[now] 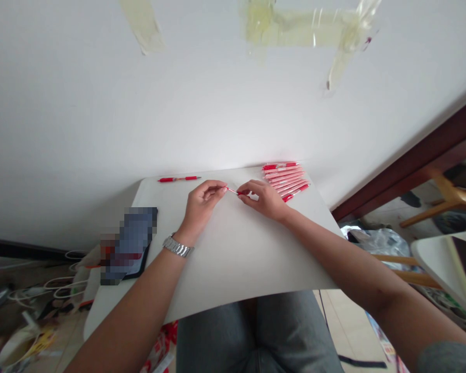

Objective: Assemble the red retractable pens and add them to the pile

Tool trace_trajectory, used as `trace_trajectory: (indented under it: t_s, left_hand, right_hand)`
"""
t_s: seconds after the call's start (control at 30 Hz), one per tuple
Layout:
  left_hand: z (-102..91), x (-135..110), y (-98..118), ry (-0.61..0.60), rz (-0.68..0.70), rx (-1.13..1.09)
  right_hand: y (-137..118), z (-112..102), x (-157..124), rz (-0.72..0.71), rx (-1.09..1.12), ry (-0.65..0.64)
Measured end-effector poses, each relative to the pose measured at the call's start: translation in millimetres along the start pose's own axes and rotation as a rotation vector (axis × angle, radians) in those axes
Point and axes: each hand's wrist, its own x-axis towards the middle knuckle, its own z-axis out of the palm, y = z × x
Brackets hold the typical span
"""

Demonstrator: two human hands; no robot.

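Over the white round-cornered table [248, 259], holds a slim red-ended pale rod [233, 191] pinched at opposite ends by the left hand [202, 200] and right hand [267, 199], left of grouped red-and-clear pens [285, 177].

I can't read any words or numbers from here. Big blurry squares cover the phone [134, 241]. The red pens [285, 178] are too small for me to see letters on, and so is the watch [178, 246]. The red and white bag [160, 346] below the table [244, 264] is too fuzzy to read.
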Motion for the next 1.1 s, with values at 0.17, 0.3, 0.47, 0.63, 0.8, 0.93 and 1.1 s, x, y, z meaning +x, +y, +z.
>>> trace_trajectory:
  t_s: [0.17,0.3,0.47,0.63,0.8,0.93,1.1]
  left_hand:
    - [-0.1,-0.9,1.9,-0.021,0.000,0.021]
    - [-1.1,-0.1,-0.7,0.005,0.005,0.018]
    - [-1.1,-0.2,-0.2,-0.015,0.000,0.013]
    - [-0.6,-0.4,2.7,-0.017,-0.006,0.024]
    - [-1.9,0.4,-0.3,0.008,-0.002,0.012]
    - [-4.7,1.7,-5.7,0.046,0.009,0.002]
    - [-8.2,4.5,-10.7,0.074,0.022,0.008]
  right_hand:
    - [2.1,0.1,0.0,-0.001,0.011,0.003]
    - [0.8,-0.9,0.0,-0.009,0.014,0.004]
    - [-1.0,-0.7,-0.2,-0.006,0.042,-0.004]
    - [1.2,1.3,-0.6,0.030,0.066,0.003]
    - [1.6,1.4,-0.9,0.047,0.075,0.022]
    - [-0.4,0.5,-0.3,0.088,0.121,0.048]
    - [0.9,0.6,0.8,0.147,0.238,0.094]
